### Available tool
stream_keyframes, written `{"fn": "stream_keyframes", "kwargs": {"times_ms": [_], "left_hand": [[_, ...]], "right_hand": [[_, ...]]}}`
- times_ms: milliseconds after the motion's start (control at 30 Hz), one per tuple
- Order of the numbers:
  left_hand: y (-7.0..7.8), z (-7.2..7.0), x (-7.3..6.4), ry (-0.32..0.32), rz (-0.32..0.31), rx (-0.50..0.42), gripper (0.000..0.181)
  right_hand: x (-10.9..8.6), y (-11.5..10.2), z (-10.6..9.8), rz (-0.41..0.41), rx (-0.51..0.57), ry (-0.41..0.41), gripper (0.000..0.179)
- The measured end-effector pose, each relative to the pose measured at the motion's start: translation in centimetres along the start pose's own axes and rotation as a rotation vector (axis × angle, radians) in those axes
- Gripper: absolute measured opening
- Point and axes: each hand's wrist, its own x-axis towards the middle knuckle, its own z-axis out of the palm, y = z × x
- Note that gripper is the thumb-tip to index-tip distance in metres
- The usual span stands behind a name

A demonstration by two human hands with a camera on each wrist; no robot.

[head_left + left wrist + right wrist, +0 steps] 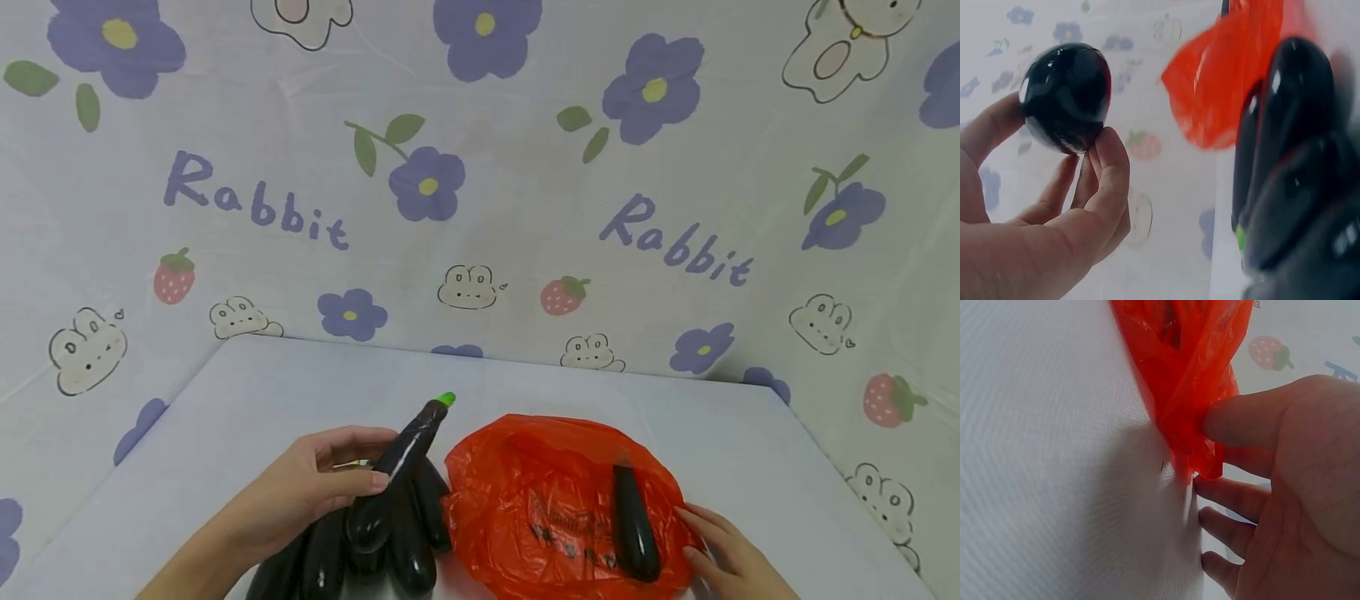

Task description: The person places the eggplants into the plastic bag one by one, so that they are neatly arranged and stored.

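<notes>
My left hand (311, 479) holds a glossy black-purple eggplant (411, 446) between thumb and fingers, tilted with its bright green tip up and to the right. In the left wrist view this eggplant (1067, 94) shows its rounded end. Below it lies a pile of several more eggplants (322, 554), partly cut off by the bottom edge. To their right an orange-red plastic bag (510, 475) is spread on the table with one eggplant (634, 525) on it. At the bag's right edge, my right hand (731, 550) pinches the plastic, thumb opposite fingers; the bag edge (1191, 412) is bunched there.
The white table (360, 375) extends behind the pile and bag. A pale cloth (510, 208) printed with flowers, rabbits and strawberries hangs behind and around it. The pile nearly touches the bag's left side.
</notes>
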Motion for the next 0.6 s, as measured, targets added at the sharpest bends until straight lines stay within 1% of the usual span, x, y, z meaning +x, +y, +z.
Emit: {"fn": "stream_keyframes", "kwargs": {"times_ms": [100,333,467,600], "left_hand": [[0.4,1.6,0.8,-0.023,-0.006,0.003,0.053],[0.9,4.6,2.6,-0.026,-0.023,0.016,0.052],[1.0,6.0,3.3,-0.038,-0.027,-0.016,0.052],[0.6,7.3,4.1,-0.043,-0.026,-0.058,0.053]], "right_hand": [[0.0,0.0,0.0,-0.005,-0.001,-0.005,0.076],[0.1,0.1,-0.1,-0.014,-0.004,-0.01,0.077],[0.1,0.1,-0.1,-0.021,-0.005,-0.013,0.076],[0.1,0.1,-0.1,-0.03,-0.01,-0.014,0.074]]}}
